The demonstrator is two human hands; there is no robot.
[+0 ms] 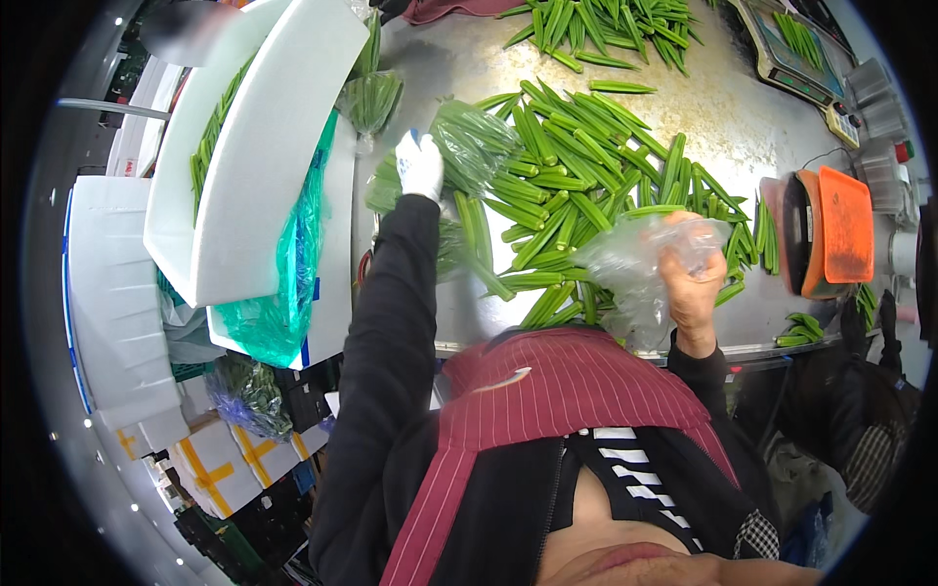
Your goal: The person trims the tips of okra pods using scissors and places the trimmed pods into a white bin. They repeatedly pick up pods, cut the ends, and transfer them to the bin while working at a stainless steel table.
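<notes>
My left hand (421,167), in a white glove, is curled against the near left side of a clear plastic bag of okra (476,143); its fingertips are partly hidden. Other bagged okra (384,183) lies beside and under that hand. My bare right hand (692,267) grips a crumpled clear plastic bag (636,267), which looks empty, over the right part of a large pile of loose okra pods (564,176). One okra pod (656,210) shows just above the right fingers.
On the metal table (722,95) stand a digital scale (795,55) holding okra and an orange-topped scale (846,227). A second okra pile (604,29) lies at the far side. A white foam box (271,161) with okra borders the left, near a green plastic bag (293,293).
</notes>
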